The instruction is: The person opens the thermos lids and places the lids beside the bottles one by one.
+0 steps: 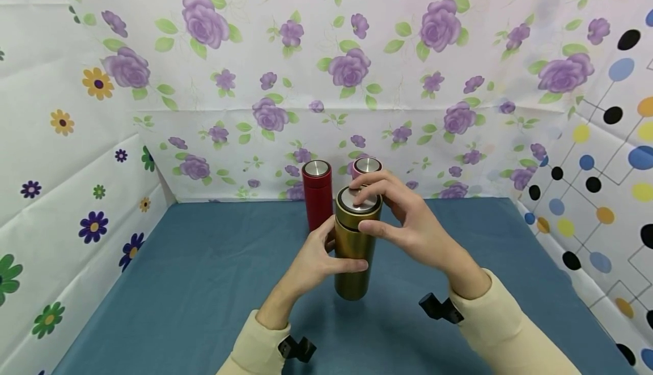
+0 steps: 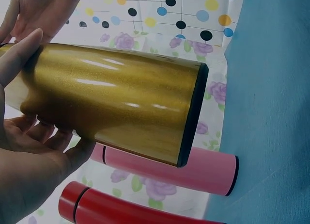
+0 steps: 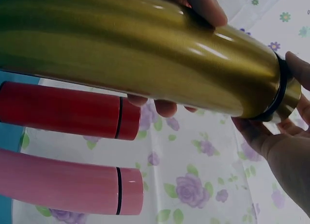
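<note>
A gold thermos flask (image 1: 352,244) is held upright over the table, its black base edge showing in the left wrist view. My left hand (image 1: 317,259) grips its body from the left, thumb across the front and fingers round the back. My right hand (image 1: 410,219) holds the flask's gold lid (image 1: 348,216) from the right, thumb on the near side and fingers over the silver top. A dark ring (image 3: 277,95) runs between lid and body. Behind it stand a red flask (image 1: 317,196) to the left and a pink flask (image 2: 193,171), mostly hidden in the head view.
A blue cloth (image 1: 219,284) covers the table. Behind it hangs a sheet with purple roses (image 1: 270,115); patterned sheets hang at the left and right sides. Small black cameras (image 1: 441,309) are strapped at both sleeves.
</note>
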Motion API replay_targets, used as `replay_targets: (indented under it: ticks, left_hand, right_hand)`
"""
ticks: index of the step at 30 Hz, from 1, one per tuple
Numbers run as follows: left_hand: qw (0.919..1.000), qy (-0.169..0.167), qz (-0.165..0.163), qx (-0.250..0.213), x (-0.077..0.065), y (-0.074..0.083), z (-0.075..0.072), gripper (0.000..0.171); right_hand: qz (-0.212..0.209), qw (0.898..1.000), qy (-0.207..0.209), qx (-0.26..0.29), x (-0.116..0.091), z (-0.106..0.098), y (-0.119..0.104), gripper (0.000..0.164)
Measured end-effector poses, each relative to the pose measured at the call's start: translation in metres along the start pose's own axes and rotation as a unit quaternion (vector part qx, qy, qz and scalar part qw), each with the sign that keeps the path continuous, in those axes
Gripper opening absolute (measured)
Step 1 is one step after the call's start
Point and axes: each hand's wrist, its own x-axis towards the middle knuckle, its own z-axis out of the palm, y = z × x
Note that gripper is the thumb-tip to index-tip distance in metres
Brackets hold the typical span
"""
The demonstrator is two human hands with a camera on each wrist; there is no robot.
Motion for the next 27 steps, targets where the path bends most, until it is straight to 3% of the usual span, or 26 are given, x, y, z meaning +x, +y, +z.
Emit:
replay_targets:
  ticks: [8,17,24,27]
  left_hand:
    - [1.0000,0.004,0.008,-0.002,0.001,-0.002,0.001,0.073]
    - [0.9996,0.026,0.012,0.005,0.000,-0.004,0.002,0.073]
    - [0.9995,0.027,0.012,0.011,0.001,-0.005,0.003,0.072]
    - [0.9995,0.024,0.012,0.016,0.001,-0.005,0.003,0.071]
  right_hand:
    - [-0.004,1.000,-0.013,-0.005,-0.001,-0.001,0.002,0.029]
    - [-0.017,0.992,0.053,-0.111,-0.002,0.013,0.001,0.048]
    - [-0.035,0.983,0.058,-0.169,0.001,0.018,0.000,0.050]
    - [-0.031,0.985,0.051,-0.163,0.001,0.015,-0.002,0.047]
